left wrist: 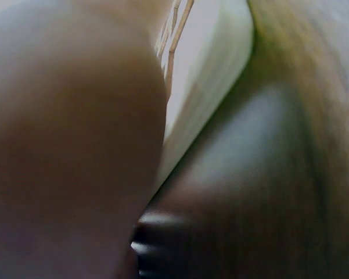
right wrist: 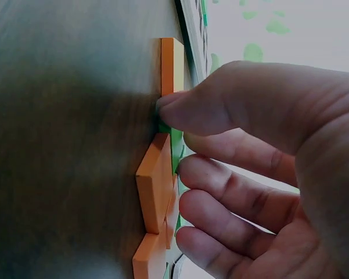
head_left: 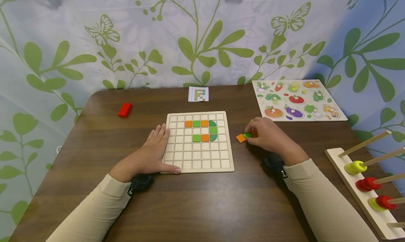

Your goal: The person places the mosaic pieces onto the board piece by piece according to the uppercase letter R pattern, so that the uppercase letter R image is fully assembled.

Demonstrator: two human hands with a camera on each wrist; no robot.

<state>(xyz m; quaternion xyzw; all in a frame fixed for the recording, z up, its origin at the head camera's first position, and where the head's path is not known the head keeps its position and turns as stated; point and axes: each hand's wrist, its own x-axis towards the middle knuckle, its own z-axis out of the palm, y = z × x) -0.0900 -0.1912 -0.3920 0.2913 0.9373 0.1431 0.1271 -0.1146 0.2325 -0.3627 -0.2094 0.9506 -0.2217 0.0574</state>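
A square wooden grid board [head_left: 180, 157] lies on the table, with orange and green tiles set in several cells. The corner tiles are dark green and rounded. My left hand [head_left: 152, 150] rests along the board's left edge, fingers stretched out and thumb at the near edge. In the left wrist view, a blurred hand covers much of the pale board [left wrist: 203, 99]. Right of the board, my right hand [head_left: 269, 134] pinches a green tile [head_left: 248, 134] between thumb and forefinger. Loose orange tiles [right wrist: 154, 180] lie around it; the hand partly hides the pile.
A small pattern card [head_left: 198, 94] lies behind the board. A red block [head_left: 124, 109] is at the far left. At the back right lies a vegetable puzzle board [head_left: 297, 101]. A wooden peg stand [head_left: 351, 178] with red and yellow rings stands on the right. Patterned fabric hangs behind the table.
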